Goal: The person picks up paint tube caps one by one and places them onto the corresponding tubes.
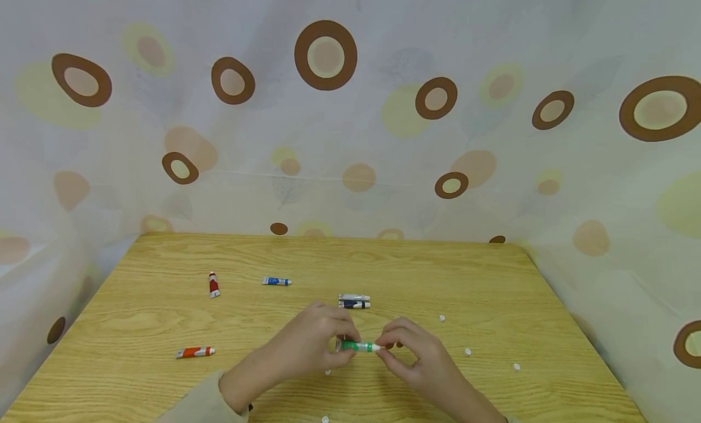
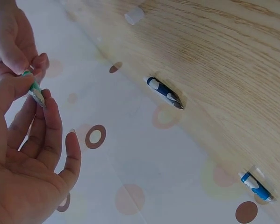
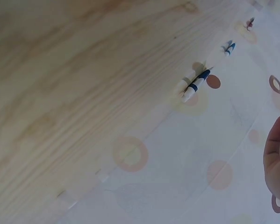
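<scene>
My left hand [image 1: 314, 338] pinches a small green paint tube [image 1: 361, 346] between thumb and fingers, holding it level above the table. My right hand [image 1: 418, 353] pinches the white cap [image 1: 376, 347] at the tube's right end. In the left wrist view, the green tube [image 2: 36, 93] sits between the left thumb and fingertips, its flat end showing, and the right fingers meet its other end. Part of a hand [image 3: 277, 161] shows at the edge of the right wrist view; what it holds is hidden there.
Behind the hands lie a dark blue tube [image 1: 355, 304] and a white tube [image 1: 353, 297], side by side. Further left are a blue tube [image 1: 277, 281], a dark red tube [image 1: 213, 285] and an orange-red tube [image 1: 196, 352]. Several small white caps [image 1: 468, 352] are scattered on the wooden table [image 1: 438, 271].
</scene>
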`<state>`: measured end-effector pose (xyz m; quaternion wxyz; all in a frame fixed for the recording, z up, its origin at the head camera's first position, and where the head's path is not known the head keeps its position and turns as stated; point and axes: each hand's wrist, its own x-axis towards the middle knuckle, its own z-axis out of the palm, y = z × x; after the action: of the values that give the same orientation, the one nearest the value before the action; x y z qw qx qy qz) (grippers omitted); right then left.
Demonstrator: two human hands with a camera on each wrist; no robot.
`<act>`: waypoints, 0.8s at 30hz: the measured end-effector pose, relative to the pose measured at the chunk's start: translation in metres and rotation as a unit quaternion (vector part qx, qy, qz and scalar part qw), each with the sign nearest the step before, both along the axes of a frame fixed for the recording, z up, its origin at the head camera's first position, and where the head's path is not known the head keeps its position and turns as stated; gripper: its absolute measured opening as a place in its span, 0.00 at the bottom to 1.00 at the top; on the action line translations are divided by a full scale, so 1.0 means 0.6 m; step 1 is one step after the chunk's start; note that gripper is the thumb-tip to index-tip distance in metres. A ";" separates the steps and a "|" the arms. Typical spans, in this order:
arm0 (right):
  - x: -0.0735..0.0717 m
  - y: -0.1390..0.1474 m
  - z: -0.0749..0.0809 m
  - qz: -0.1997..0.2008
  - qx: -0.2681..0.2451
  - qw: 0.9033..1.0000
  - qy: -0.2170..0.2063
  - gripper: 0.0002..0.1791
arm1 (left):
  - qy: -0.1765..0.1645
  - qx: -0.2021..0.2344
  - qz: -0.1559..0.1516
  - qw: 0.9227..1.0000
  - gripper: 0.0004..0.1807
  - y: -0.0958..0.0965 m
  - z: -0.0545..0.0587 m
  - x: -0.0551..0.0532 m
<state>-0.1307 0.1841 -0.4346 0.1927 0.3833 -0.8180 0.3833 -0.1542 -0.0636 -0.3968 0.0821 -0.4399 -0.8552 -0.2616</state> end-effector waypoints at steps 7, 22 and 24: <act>0.001 -0.001 0.004 -0.003 -0.005 1.000 -0.003 0.10 | 0.034 0.000 0.006 0.999 0.04 0.003 0.002 0.001; -0.008 -0.002 0.000 0.017 0.003 0.998 0.059 0.20 | -0.016 0.008 0.008 1.000 0.03 -0.002 -0.007 -0.006; -0.010 -0.002 -0.003 0.021 -0.001 0.998 0.067 0.20 | -0.015 0.008 0.005 1.000 0.03 -0.002 -0.007 -0.006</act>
<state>-0.1366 0.1831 -0.4363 0.2397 0.4248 -0.7948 0.3610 -0.1577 -0.0647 -0.4008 0.0745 -0.4312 -0.8561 -0.2749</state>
